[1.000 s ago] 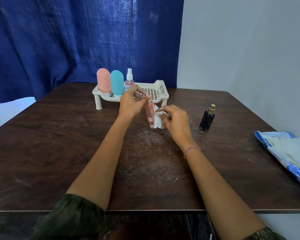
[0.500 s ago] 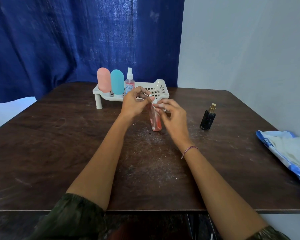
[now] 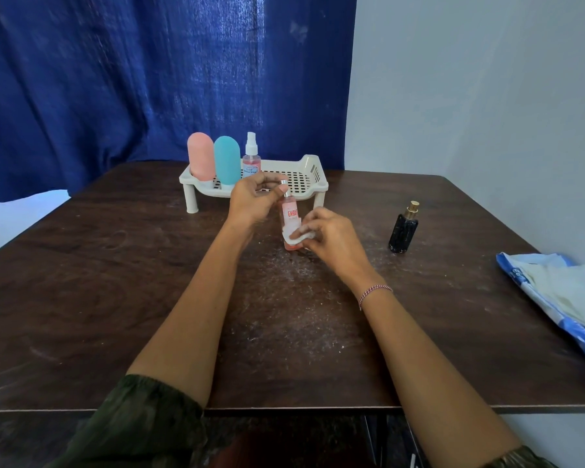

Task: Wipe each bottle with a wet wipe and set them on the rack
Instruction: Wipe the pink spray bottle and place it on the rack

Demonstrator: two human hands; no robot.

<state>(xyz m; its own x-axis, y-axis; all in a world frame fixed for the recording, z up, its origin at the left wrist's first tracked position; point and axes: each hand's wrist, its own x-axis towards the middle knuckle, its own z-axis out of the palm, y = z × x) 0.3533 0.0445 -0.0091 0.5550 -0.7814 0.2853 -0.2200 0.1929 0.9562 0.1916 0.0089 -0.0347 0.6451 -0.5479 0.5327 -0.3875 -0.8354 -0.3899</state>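
Moved: wet wipe (image 3: 298, 235), now low on the labelled pink bottle (image 3: 290, 212), down from its neck half a second ago.
Left hand (image 3: 250, 201): pinches the cap, likely to steady the bottle upright over the table (image 3: 115, 298), just before the rack (image 3: 313, 163).
Right hand (image 3: 333, 238): fingers curled, pressing the wipe round the lower body.
Rack contents: three bottles at its left end.
Black bottle (image 3: 403, 231): apart, apparently awaiting its turn.
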